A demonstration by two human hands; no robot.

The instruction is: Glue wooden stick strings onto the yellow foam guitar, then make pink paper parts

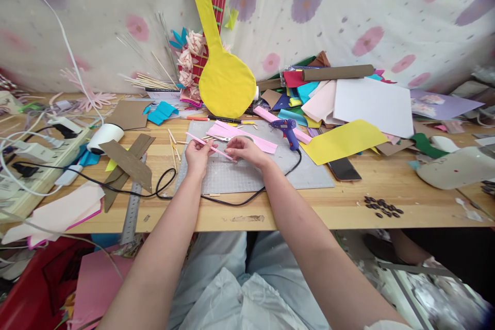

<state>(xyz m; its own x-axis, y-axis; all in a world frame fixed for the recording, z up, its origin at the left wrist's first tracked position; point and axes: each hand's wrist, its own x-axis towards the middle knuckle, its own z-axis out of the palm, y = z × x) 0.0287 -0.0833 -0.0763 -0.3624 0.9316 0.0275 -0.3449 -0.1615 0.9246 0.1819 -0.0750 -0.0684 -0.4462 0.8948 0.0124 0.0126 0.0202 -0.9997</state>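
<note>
My left hand (198, 154) and my right hand (247, 150) both pinch a thin pink rolled strip (211, 146) that slants across the grey cutting mat (309, 175). The strip runs from upper left, past my left fingers, to the fingertips of my right hand. Just behind my hands lie flat pink foam pieces (247, 136) and a pair of scissors (222, 138). A blue glue gun (286, 131) stands on the mat to the right, its black cord (232, 200) curling along the table's front.
A yellow balloon-shaped cutout (224, 80) leans on the back cloth. Coloured foam sheets (371, 105), a yellow sheet (342, 140), a phone (343, 169), brown card pieces (127, 161), a metal ruler (131, 211), a white tape roll (104, 136) and dark beads (382, 207) crowd the wooden table (425, 206).
</note>
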